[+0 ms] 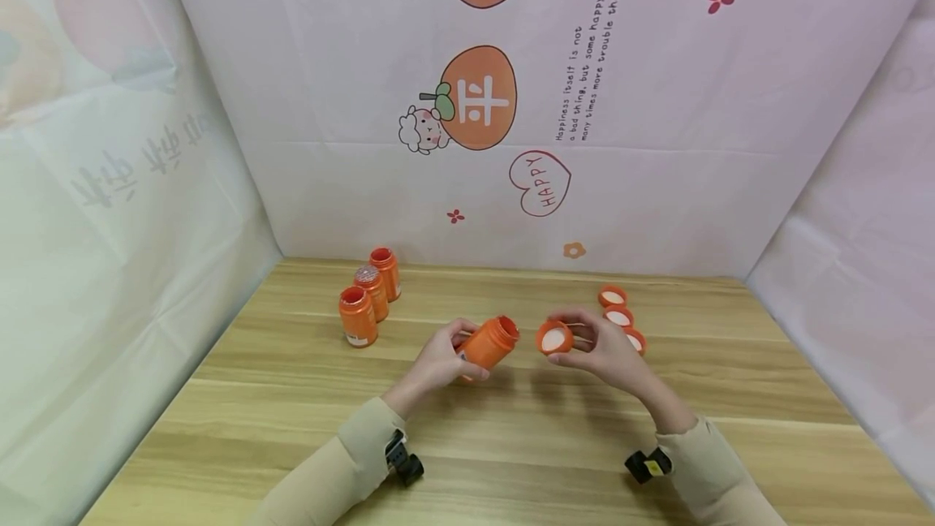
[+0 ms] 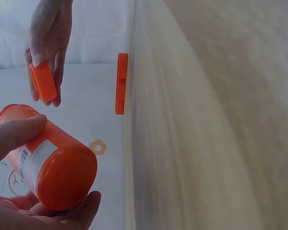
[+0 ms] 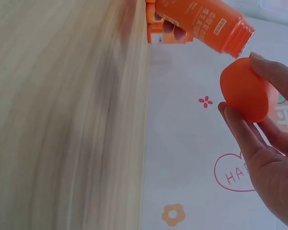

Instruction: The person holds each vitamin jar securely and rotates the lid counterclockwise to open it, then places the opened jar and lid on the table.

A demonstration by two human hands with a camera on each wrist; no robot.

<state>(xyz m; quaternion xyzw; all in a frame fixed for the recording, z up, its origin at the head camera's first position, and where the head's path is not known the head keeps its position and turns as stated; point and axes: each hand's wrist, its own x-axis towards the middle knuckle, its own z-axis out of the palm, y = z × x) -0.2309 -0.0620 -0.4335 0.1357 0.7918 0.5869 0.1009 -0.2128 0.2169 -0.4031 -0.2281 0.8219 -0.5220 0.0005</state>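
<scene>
In the head view my left hand [image 1: 441, 357] grips an orange bottle [image 1: 488, 346] above the table, its uncapped mouth tilted up to the right. The left wrist view shows the thumb across the bottle's side [image 2: 62, 158] and a white barcode label near its base. Just right of the mouth, my right hand [image 1: 609, 351] pinches an orange cap [image 1: 554, 338] by its edge, its white inner face turned towards the head camera. The cap's smooth outer top [image 3: 246, 91] shows in the right wrist view. A small gap separates the cap from the bottle.
Three orange bottles [image 1: 358, 317] stand uncapped at the back left of the wooden table [image 1: 511, 461]; silvery material covers the mouth of the middle one. Three orange caps [image 1: 612, 296] lie in a row behind the right hand. Printed white cloth [image 1: 351, 144] walls the back and sides.
</scene>
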